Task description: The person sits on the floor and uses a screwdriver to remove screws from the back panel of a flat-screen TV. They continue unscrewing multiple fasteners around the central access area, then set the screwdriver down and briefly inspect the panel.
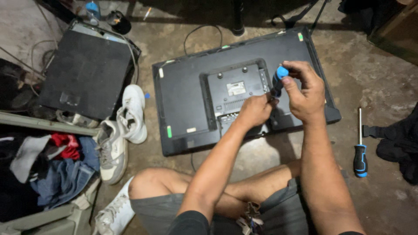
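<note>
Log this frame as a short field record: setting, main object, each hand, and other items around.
setting: bare concrete floor, person seated on it
main object: flat screen lying face down, black back panel up
right hand: grip closed on blue-and-black screwdriver, held upright over the panel
left hand: fingers pinched at the screwdriver's lower end
spare tool: second screwdriver on the floor to the right
left side: white sneakers, another black panel, heap of clothes

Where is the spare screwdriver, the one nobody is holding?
In the head view, the spare screwdriver lies on the concrete floor at the right, beyond the television's right edge and just left of a black bag.
</note>
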